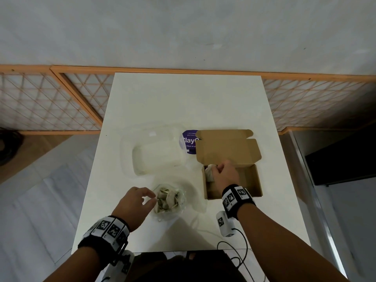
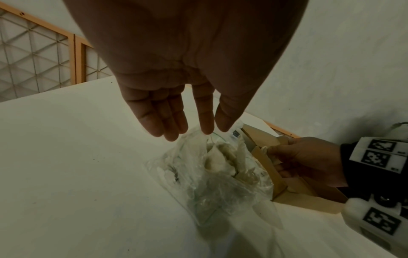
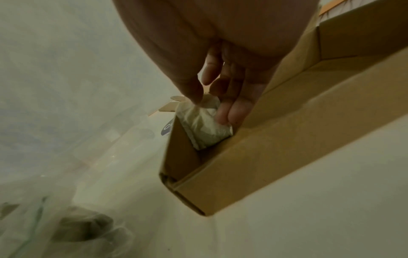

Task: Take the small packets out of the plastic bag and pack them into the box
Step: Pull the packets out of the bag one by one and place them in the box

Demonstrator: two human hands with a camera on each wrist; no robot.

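My right hand (image 1: 224, 176) is down in the far left corner of the cardboard box (image 1: 252, 181), thumb and fingers pinching one pale packet (image 3: 205, 127) that stands on edge against the box's left wall, its long side running along that wall. My left hand (image 1: 135, 202) is relaxed, fingers straight, tips touching the rim of the plastic bag (image 2: 212, 178) but gripping nothing. The bag sits on the white surface (image 1: 183, 98) just left of the box, mouth toward my left hand, with more packets (image 1: 165, 199) heaped inside. So the next packet lies nearer my left hand, while the free floor of the box stretches toward me, behind my right wrist.
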